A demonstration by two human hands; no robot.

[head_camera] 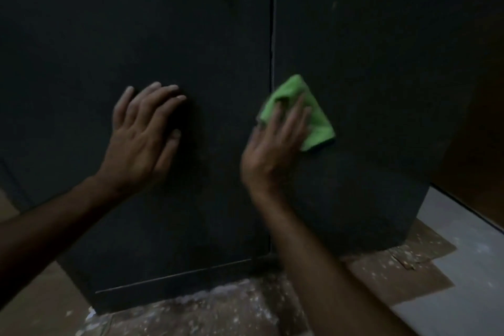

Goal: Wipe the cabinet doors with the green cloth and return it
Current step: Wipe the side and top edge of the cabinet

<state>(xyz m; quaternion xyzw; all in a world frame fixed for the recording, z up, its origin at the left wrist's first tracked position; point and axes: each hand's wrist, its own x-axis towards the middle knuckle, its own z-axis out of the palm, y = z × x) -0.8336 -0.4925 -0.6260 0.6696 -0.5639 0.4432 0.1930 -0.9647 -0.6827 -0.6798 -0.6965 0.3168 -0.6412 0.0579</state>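
The right hand [275, 144] presses the green cloth [313, 117] flat-fingered against the right cabinet door [368, 49], just beside the centre seam. Soft, light, probably folded; best pinched at a free corner. The left hand [144, 131] rests open on the left door [136, 22].

Two dark cabinet doors stand side by side, the left door [136, 22] and the right door [368, 35], with one narrow vertical seam [272, 35] between them. One green cloth [313, 117] lies against the right door, just beside the seam. Two hands are in view, the left hand [144, 139] on the left door and the right hand [275, 150] on the cloth. On the floor, along the cabinet's lower edge, lie several flattened sheets of speckled brown cardboard [403, 275]; their exact number cannot be told.
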